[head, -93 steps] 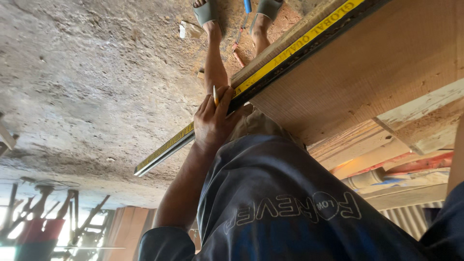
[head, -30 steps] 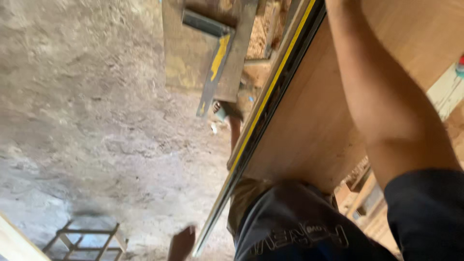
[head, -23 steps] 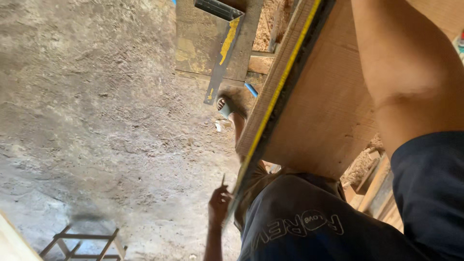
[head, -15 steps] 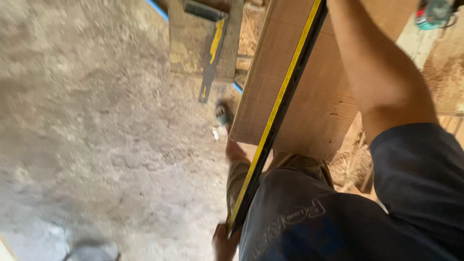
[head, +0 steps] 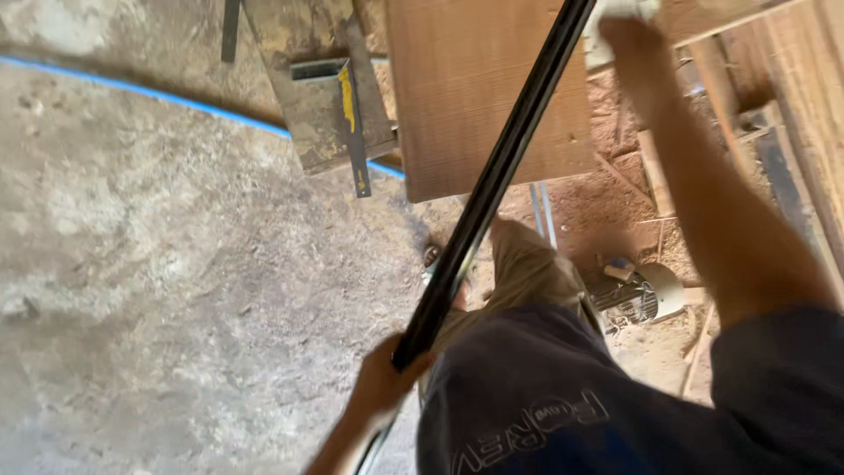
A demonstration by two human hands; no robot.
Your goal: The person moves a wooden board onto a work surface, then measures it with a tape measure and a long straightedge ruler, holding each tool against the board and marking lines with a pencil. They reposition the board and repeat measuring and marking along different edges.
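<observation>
The left hand [head: 382, 383] was curled round the near end of a long black straightedge [head: 492, 180], fingers wrapped under it and thumb over the top, apparently so that the bar could be steered from one end. From that grip the straightedge ran up and away, crossing the near edge of a brown plywood board [head: 466, 97] and lying along the board towards its far edge, which suggested it was being laid as a guide across the sheet. The right hand [head: 629, 35] reached out at the end of a straight arm to the far right part of the board, close by the bar's far end; it seemed pressed down on something pale there, but whether its fingers were spread or closed I cannot tell, since the picture cut it off. Left of the board, on a grey slab [head: 321, 97], lay a try square with a yellow blade [head: 347, 110], within reach and out of the bar's way. Beyond the slab a thin blue line [head: 176, 98] ran over the concrete floor [head: 158, 281], and a small electric motor [head: 646, 295] sat in sawdust under the right arm
</observation>
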